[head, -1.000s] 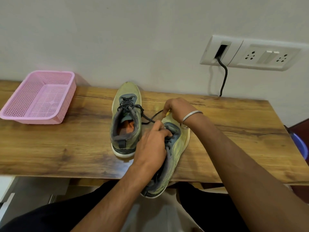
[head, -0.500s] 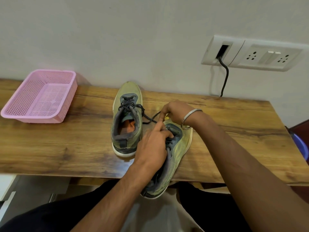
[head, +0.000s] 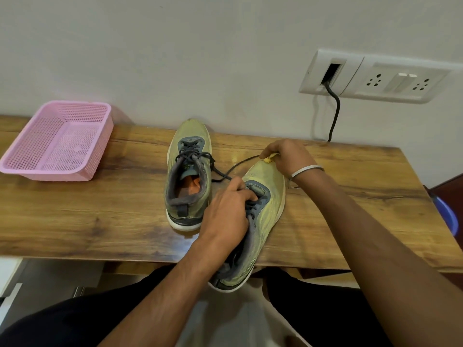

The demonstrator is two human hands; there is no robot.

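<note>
Two olive-green sneakers with grey collars lie on the wooden table [head: 100, 221]. The left shoe [head: 186, 176] points at the wall, its dark laces tied. The right shoe [head: 260, 216] is tilted, and its heel hangs over the table's front edge. My left hand [head: 228, 216] grips this shoe at the tongue and laces. My right hand [head: 285, 154], with a metal bangle on the wrist, pinches the end of a dark lace [head: 240, 164] drawn taut from the shoe.
A pink perforated basket [head: 57, 144] stands at the table's back left. On the wall at the right is a white socket panel [head: 375, 76], with a black cable [head: 334, 116] dropping behind the table. My lap in dark trousers sits below the front edge.
My right hand has moved away to the right and back, pulling the lace out longer. My left hand has stayed on the shoe's tongue.
</note>
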